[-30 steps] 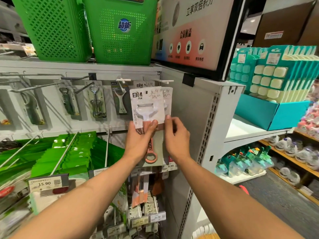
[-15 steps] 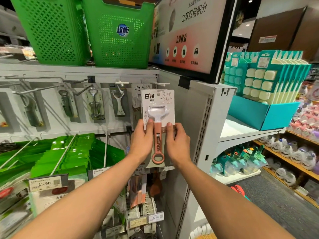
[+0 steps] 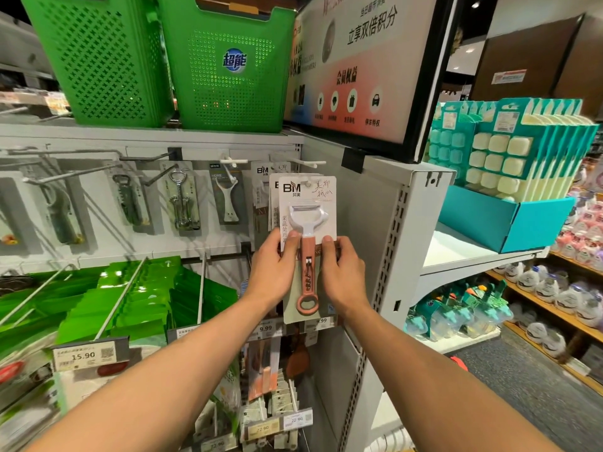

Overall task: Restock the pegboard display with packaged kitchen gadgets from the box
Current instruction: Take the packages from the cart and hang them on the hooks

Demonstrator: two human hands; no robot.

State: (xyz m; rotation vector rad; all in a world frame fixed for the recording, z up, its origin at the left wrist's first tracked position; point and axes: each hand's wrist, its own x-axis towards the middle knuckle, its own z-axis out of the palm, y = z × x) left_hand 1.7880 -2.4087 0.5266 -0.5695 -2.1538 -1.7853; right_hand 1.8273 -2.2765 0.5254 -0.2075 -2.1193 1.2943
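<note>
A shop aisle, with a grey pegboard [image 3: 98, 223] on the left and open shelves running off to the right; on top of the pegboard unit stand two green baskets [image 3: 98, 60], and beside them a framed sign [image 3: 365, 66] leans over the corner post; on the shelf to the right sits a teal box [image 3: 509, 223] full of carded pads. Along the upper row of the pegboard hang carded gadgets: a bottle opener [image 3: 129, 200], a corkscrew [image 3: 182, 197] and a white peeler [image 3: 228, 197], each on its own hook; below them green packets [image 3: 130, 295] crowd the long prongs, with a 15.90 price tag [image 3: 85, 355] in front. The peeler card [image 3: 306, 203], white with a white-headed, pink-handled peeler on it, is held upright at the right end of the upper row, just below a white hook [image 3: 308, 163] and in front of other like cards [image 3: 273, 197]; whether its hang hole is on the hook cannot be told. Both hands hold this card; the left hand [image 3: 277, 272] pinches its lower left part, thumb on the front beside the handle and fingers behind; the right hand [image 3: 342, 275] pinches the right edge likewise, thumb on the front, fingers curled behind. The pink handle runs down between the two hands, its ring end lying free below them; under the card two 9.99 tags [image 3: 266, 328] show, and lower down hang more packs with 22.90 tags [image 3: 297, 419].
</note>
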